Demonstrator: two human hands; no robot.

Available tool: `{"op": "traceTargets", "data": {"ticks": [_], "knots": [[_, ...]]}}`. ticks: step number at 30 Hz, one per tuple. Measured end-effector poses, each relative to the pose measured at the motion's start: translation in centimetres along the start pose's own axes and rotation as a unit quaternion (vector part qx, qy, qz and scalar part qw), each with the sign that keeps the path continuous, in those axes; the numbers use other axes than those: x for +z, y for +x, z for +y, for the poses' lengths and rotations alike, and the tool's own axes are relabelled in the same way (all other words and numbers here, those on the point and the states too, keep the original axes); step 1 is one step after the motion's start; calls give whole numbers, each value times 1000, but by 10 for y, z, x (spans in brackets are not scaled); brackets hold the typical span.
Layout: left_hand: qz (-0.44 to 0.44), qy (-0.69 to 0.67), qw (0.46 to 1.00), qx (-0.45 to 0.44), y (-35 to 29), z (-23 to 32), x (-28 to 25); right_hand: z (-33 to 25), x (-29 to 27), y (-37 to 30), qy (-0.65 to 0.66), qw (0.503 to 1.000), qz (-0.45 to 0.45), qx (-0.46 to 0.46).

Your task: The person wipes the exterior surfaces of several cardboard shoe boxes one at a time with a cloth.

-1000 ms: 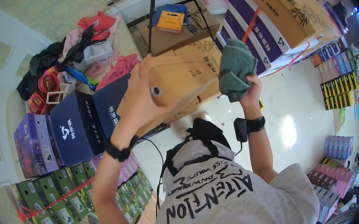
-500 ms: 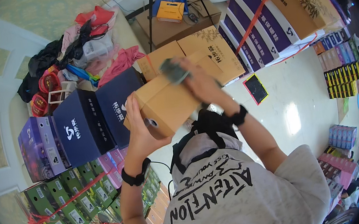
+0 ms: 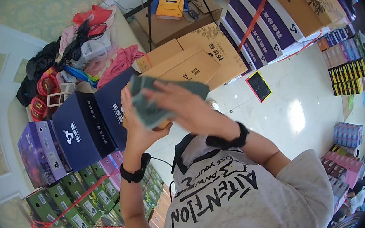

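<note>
A tan cardboard shoebox [image 3: 197, 69] is held in front of me, above a row of other boxes. My left hand [image 3: 135, 131] grips its near left end, thumb along the lower edge and fingers partly hidden behind a cloth. My right hand [image 3: 183, 104] presses that grey-green cloth [image 3: 150, 111] against the box's left end, and its fingers are blurred by motion. The cloth spreads over much of the box's near side, one flap reaching right. Just beyond the box lies a larger tan carton [image 3: 220, 52]; a dark blue box [image 3: 108, 107] stands close to my left hand.
Green shoeboxes [image 3: 69, 214] tied with red strap are stacked at lower left, beside blue and purple boxes [image 3: 41, 152]. Clothes and bags [image 3: 80, 58] are heaped at the back left. A tripod [image 3: 151, 17] and tall purple-white cartons [image 3: 267, 21] stand farther back. A small black board [image 3: 259, 87] lies on the floor.
My right hand has swept the cloth leftward and nearer, from the box's top to its left end. The cloth has spread out. The box has turned slightly, showing printing on its top.
</note>
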State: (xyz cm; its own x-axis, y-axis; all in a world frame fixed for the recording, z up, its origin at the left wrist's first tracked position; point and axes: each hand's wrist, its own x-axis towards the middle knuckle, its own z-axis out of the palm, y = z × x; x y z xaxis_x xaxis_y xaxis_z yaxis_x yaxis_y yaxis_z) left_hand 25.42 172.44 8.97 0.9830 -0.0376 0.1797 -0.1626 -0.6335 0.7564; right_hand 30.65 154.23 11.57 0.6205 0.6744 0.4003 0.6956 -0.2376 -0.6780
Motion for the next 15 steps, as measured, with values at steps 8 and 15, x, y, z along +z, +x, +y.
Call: {"op": "traceTargets", "data": {"ticks": [8, 15], "knots": [[-16, 75, 997, 9, 20, 34, -7, 97, -5, -19, 59, 962, 101, 247], [19, 164, 985, 52, 72, 50, 35, 79, -6, -2, 207, 839, 451, 223]]}}
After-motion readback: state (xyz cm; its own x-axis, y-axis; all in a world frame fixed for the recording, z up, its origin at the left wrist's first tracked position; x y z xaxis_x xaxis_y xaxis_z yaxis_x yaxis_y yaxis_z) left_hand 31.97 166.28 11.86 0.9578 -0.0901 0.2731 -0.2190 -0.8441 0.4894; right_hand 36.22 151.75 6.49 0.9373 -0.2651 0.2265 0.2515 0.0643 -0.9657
